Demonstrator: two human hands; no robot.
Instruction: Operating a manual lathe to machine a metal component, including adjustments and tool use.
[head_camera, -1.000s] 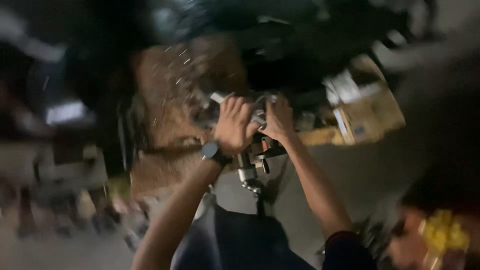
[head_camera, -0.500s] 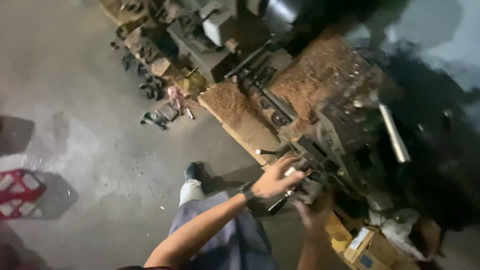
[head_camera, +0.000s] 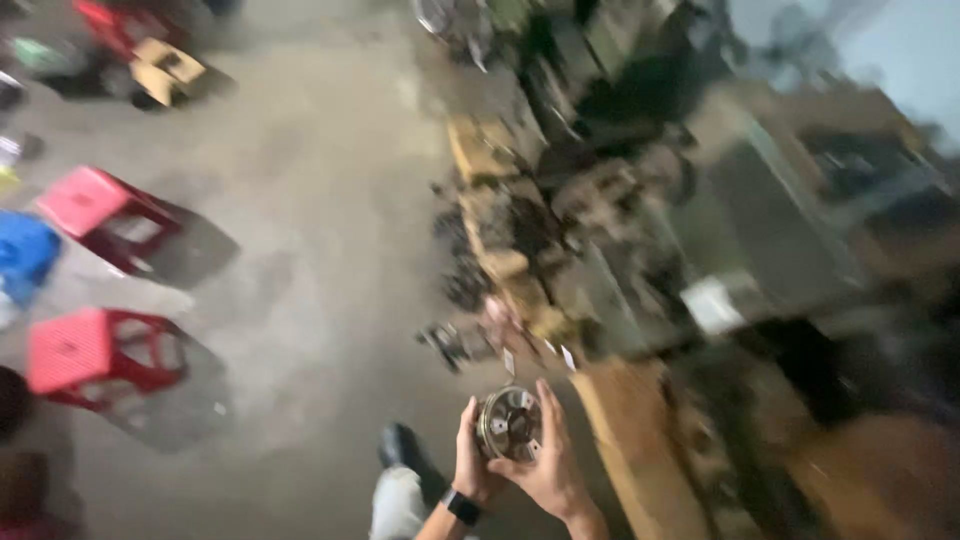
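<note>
Both of my hands hold a round metal disc-shaped part (head_camera: 511, 424) low in the head view, over a concrete floor. My left hand (head_camera: 470, 457), with a dark watch on its wrist, grips the part's left edge. My right hand (head_camera: 549, 462) cups it from below and on the right, fingers spread around its rim. The part's face shows a centre hole and several small openings. My leg and dark shoe (head_camera: 398, 447) show beneath the hands. The picture is blurred by motion.
A long machine and workbench (head_camera: 640, 300) heaped with dark metal parts runs along the right. Loose parts (head_camera: 455, 342) lie on the floor by its foot. Two red plastic stools (head_camera: 95, 352) and a blue one (head_camera: 25, 250) stand at the left.
My hands have come off the machine and now hold the round metal part together in front of me. The view has swung left, away from the machine, toward the floor and stools.
</note>
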